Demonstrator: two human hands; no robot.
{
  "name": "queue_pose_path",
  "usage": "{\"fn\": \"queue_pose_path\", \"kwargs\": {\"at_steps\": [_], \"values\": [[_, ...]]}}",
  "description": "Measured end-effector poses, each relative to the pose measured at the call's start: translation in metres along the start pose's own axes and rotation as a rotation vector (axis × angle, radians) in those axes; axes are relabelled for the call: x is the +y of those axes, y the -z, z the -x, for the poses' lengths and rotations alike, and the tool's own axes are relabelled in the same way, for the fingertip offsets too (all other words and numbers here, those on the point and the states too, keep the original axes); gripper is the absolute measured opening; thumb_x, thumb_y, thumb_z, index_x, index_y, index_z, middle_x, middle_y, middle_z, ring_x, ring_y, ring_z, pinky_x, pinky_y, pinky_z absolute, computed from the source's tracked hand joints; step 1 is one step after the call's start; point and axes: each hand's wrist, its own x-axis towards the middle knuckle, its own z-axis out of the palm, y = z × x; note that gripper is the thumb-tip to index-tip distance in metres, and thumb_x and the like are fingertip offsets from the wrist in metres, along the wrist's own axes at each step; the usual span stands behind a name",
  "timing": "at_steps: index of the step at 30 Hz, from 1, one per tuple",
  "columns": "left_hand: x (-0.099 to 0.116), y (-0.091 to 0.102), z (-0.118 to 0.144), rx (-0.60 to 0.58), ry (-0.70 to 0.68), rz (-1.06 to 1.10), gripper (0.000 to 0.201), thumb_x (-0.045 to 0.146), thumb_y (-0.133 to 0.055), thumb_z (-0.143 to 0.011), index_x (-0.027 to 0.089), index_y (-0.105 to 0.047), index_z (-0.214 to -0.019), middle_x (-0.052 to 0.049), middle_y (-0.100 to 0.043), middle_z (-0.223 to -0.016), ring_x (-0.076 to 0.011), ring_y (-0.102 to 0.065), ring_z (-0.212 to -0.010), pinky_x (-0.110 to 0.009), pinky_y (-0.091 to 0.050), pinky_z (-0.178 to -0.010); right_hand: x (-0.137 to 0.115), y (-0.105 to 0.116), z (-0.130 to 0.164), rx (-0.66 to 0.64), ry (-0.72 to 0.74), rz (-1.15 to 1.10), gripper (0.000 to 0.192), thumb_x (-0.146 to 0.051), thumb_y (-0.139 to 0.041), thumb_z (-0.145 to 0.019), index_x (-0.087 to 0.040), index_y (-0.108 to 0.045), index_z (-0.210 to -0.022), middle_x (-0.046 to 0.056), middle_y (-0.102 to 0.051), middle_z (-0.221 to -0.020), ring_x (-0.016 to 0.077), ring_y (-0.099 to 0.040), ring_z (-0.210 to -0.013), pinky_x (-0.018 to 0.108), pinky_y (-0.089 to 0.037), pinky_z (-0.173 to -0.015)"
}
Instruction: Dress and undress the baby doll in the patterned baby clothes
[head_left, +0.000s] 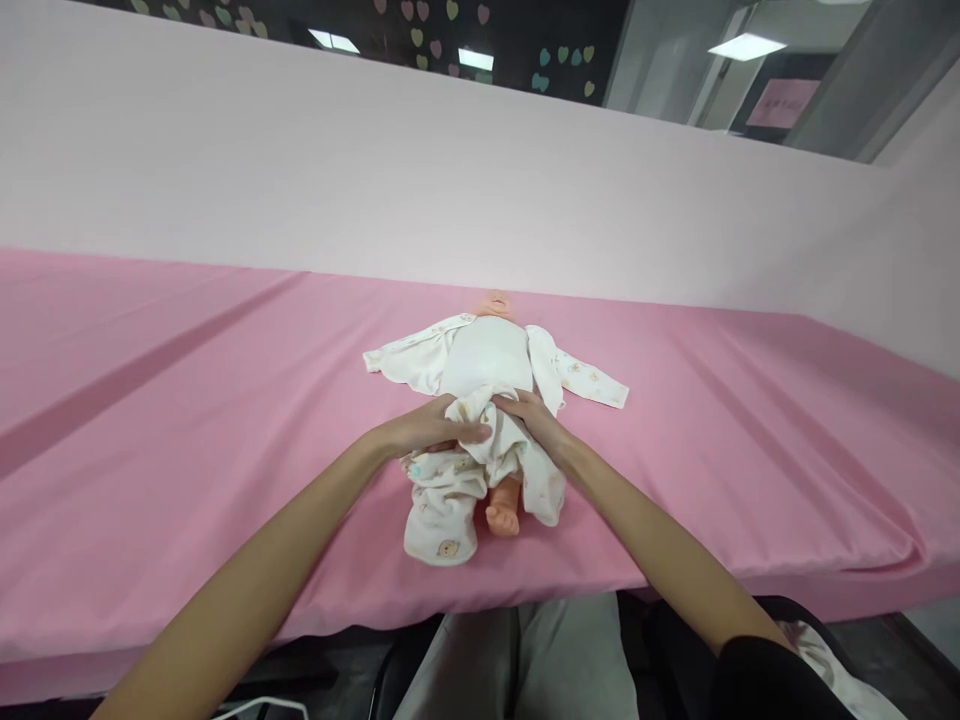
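Observation:
A baby doll (pixel 496 303) lies on its back, its feet toward me, in a white undershirt (pixel 489 355). An open white baby jacket (pixel 592 382) covers its arms, the sleeves spread to both sides. White printed baby pants (pixel 444 525) are bunched over its lower body. My left hand (pixel 448 430) grips the bunched cloth from the left, thumb on top. From the right, my right hand (pixel 534 415) pinches the upper edge near the doll's belly. One bare doll foot (pixel 502 518) sticks out between the two pant legs; the other foot is hidden.
A pink cloth (pixel 225 450) with several creases covers the table. Behind it stands a white wall (pixel 375 170) below a dark window with heart stickers. My legs (pixel 525 660) are under the table's front edge, and a black chair (pixel 795 610) is at the right.

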Motion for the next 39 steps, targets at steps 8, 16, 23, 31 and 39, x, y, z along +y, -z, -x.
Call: {"fn": "queue_pose_path", "kwargs": {"at_steps": [8, 16, 23, 31, 39], "values": [[-0.009, -0.004, -0.004, 0.098, -0.006, 0.43, 0.033, 0.027, -0.073, -0.065, 0.014, -0.062, -0.094, -0.006, -0.067, -0.08, -0.0176, -0.063, -0.071, -0.027, -0.052, -0.062, -0.012, -0.004, 0.012, -0.176, 0.021, 0.081, 0.062, -0.025, -0.079, -0.055, -0.02, -0.056, -0.113, 0.002, -0.067, -0.094, 0.0161, -0.064, -0.08, 0.029, -0.052, -0.072], [0.003, -0.01, -0.001, 0.096, 0.026, 0.311, 0.047, 0.04, -0.065, -0.074, 0.017, -0.057, -0.114, -0.01, -0.067, -0.103, -0.0236, -0.064, -0.089, -0.032, -0.053, -0.074, -0.008, -0.006, 0.01, -0.094, -0.047, 0.075, 0.043, -0.026, -0.079, -0.056, -0.017, -0.064, -0.096, 0.003, -0.068, -0.084, 0.0158, -0.063, -0.075, 0.028, -0.051, -0.073], [0.012, -0.016, 0.005, 0.035, -0.081, 0.095, 0.051, 0.03, -0.072, -0.066, 0.023, -0.058, -0.114, -0.005, -0.066, -0.106, -0.0247, -0.063, -0.095, -0.032, -0.052, -0.078, -0.006, -0.005, 0.007, -0.059, -0.034, -0.036, 0.033, -0.034, -0.075, -0.063, -0.016, -0.066, -0.089, 0.003, -0.068, -0.083, 0.0155, -0.062, -0.075, 0.028, -0.049, -0.071], [-0.017, -0.013, -0.011, 0.158, -0.022, 0.589, 0.046, 0.03, -0.07, -0.07, 0.011, -0.059, -0.11, -0.013, -0.07, -0.093, -0.0254, -0.067, -0.08, -0.035, -0.054, -0.073, -0.017, 0.003, 0.006, -0.217, -0.133, 0.154, 0.034, -0.03, -0.078, -0.058, -0.014, -0.065, -0.084, -0.001, -0.065, -0.069, 0.0118, -0.059, -0.062, 0.023, -0.045, -0.06], [-0.008, -0.011, -0.009, 0.108, -0.013, 0.46, 0.05, 0.032, -0.069, -0.071, 0.014, -0.056, -0.116, -0.01, -0.069, -0.097, -0.0236, -0.066, -0.082, -0.034, -0.054, -0.073, 0.0, 0.002, -0.005, 0.011, -0.063, -0.232, 0.03, -0.022, -0.075, -0.058, -0.016, -0.06, -0.083, -0.001, -0.064, -0.07, 0.0132, -0.059, -0.063, 0.026, -0.047, -0.064]]}}
